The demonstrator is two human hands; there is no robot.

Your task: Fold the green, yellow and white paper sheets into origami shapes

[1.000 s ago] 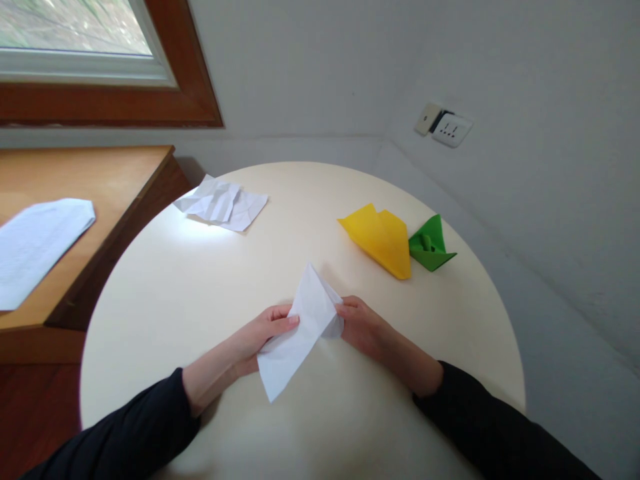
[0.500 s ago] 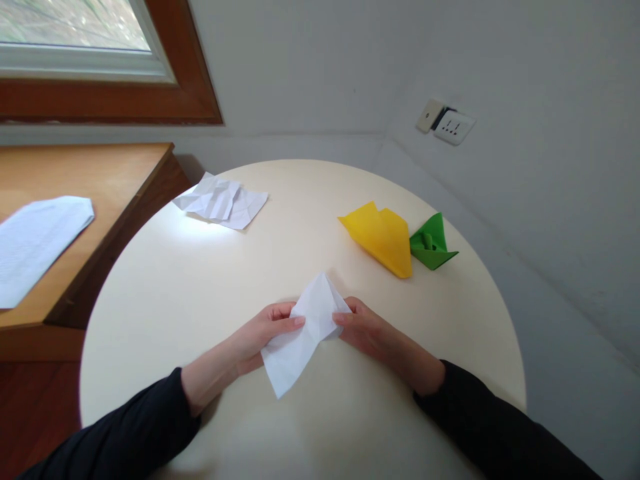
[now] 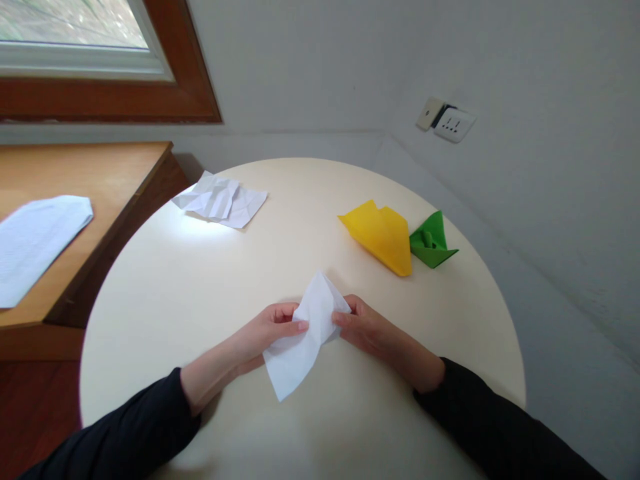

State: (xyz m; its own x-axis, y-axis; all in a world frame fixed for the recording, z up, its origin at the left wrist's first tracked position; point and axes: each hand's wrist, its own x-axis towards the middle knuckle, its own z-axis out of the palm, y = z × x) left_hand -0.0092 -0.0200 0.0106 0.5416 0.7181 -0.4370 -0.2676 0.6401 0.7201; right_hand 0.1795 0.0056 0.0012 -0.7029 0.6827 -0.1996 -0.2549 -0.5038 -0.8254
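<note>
A piece of folded white paper [image 3: 295, 363] is held between my two hands above the near middle of the table. It has creases and a peak at its top, and one corner points down toward me. My left hand [image 3: 280, 323] pinches its left side, thumb on top and fingers behind. On the other side my right hand [image 3: 357, 323] grips the right edge, its thumb on the front face. The fingers behind the sheet are partly hidden.
The round cream table [image 3: 165, 287] bears crumpled white papers [image 3: 220, 200] at the back left. Toward the right lie a yellow folded paper [image 3: 383, 237] and a green folded paper [image 3: 433, 243]. A wooden desk [image 3: 115, 173] with white paper [image 3: 40, 240] stands left; walls close off the back and right.
My left thumb has shifted slightly right along the white paper, and the paper's peak has tipped a little left. Both hands keep their hold.
</note>
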